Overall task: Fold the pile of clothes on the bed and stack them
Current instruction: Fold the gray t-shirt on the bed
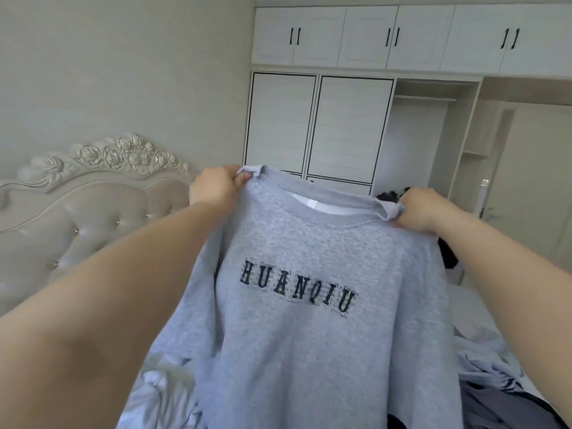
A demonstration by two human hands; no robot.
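1. Nearest the lens: two bare forearms, reaching forward and upward from the lower corners, converging on a grey sweatshirt [312, 305] held up in the air above the bed [483, 308].
2. Hanging front toward the camera, collar up, hem down and out of frame at the bottom edge; long axis running top to bottom, tilted slightly so the left shoulder sits higher than the right.
3. Printed across the chest in dark letters: "HUANQIU", slanting downward to the right in line with that tilt.
4. Left hand [216, 188] at the upper left shoulder seam, back of the hand toward the camera, fingers curled and pinching a bunch of grey fabric just beside the collar.
5. Right hand [419, 209] at the opposite shoulder, lower than the left, knuckles up, fingers curled around a gathered fold of the same garment.
6. Stretched taut between the two grips: the ribbed neckline, with a white inner label showing inside it.
7. Below and to either side on the bed: more clothes [495, 394] in a loose heap, pale blue and dark pieces at lower right, pale crumpled fabric at lower left.
8. Behind at left: a padded headboard [83, 209] with carved roses along its top.
9. Behind the sweatshirt: a white wardrobe [318, 125] with black-handled upper doors.
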